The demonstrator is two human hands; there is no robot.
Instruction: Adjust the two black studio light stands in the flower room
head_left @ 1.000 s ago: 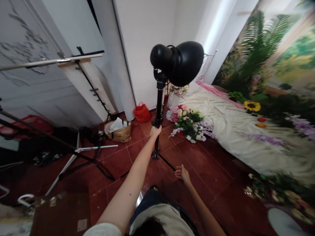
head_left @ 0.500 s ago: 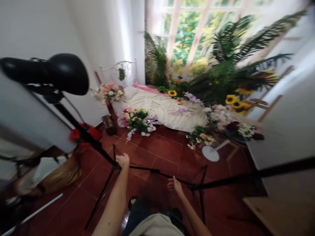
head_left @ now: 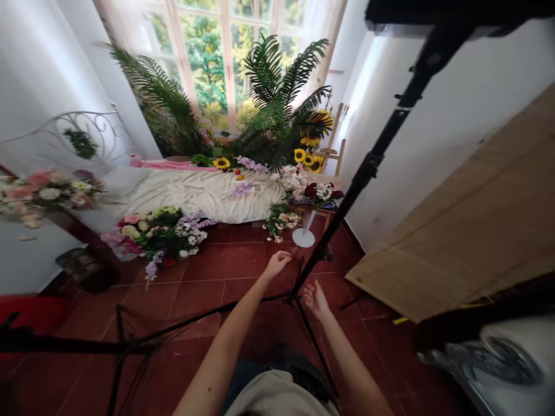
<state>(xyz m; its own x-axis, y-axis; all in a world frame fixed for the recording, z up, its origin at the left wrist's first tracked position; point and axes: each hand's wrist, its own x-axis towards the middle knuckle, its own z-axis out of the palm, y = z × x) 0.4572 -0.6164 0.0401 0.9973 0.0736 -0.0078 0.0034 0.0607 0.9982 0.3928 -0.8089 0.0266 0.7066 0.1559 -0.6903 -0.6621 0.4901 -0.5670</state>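
My left hand (head_left: 276, 264) reaches forward just left of a black light stand (head_left: 349, 196), its fingers loosely bent and nothing visible in them. Close to the lower part of the same stand, on its right side, my right hand (head_left: 317, 299) is open with fingers apart. Neither hand clearly grips the pole. The stand leans up to the right, to a dark lamp head (head_left: 433, 14) cut off by the top edge. A second black stand (head_left: 130, 348) is at lower left, its pole running out of the left edge.
Ahead lies a bed with a cream cover (head_left: 191, 190), flanked by flower bunches (head_left: 162, 234). Palm leaves (head_left: 277, 110) and sunflowers (head_left: 307, 157) stand by the window backdrop. A white round base (head_left: 303, 237) sits on the red tiles. A wooden board (head_left: 459, 214) leans at right.
My view has swung to the right, so the right-hand light stand is now central. Both hands have shifted from between the two stands to beside the right one.
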